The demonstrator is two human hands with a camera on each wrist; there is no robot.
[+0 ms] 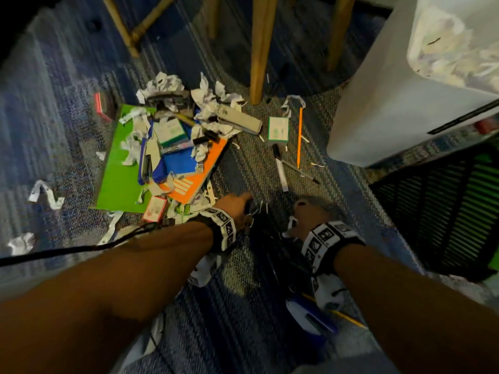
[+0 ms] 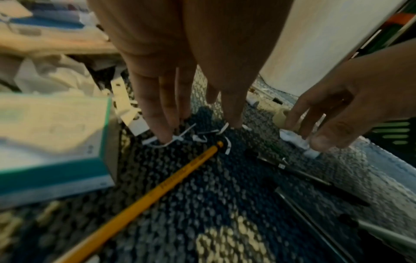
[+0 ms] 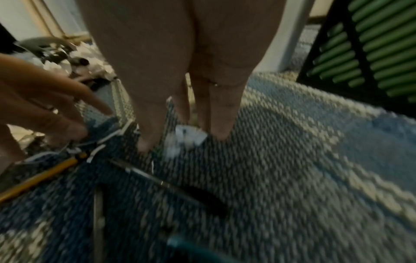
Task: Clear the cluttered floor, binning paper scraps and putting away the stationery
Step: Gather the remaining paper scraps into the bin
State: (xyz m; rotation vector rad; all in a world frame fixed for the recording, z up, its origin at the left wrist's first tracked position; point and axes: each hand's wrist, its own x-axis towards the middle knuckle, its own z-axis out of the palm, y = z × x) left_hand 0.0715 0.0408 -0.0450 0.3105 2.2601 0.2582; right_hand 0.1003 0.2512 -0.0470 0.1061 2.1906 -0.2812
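— What are the hands doing down there?

— Left hand reaches down with straight fingers, tips touching thin paper strips on the carpet, beside a yellow pencil. Nothing gripped.

— And the right?

— Right hand has straight fingers around a small paper scrap, touching it, not lifting. The white bin stands just beyond.

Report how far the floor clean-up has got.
Done: the white bin already holds crumpled paper. In hand: left hand reaches down to thin paper strips; right hand reaches for a white scrap. Left: the notebook pile, marker, orange pencil and scattered scraps.
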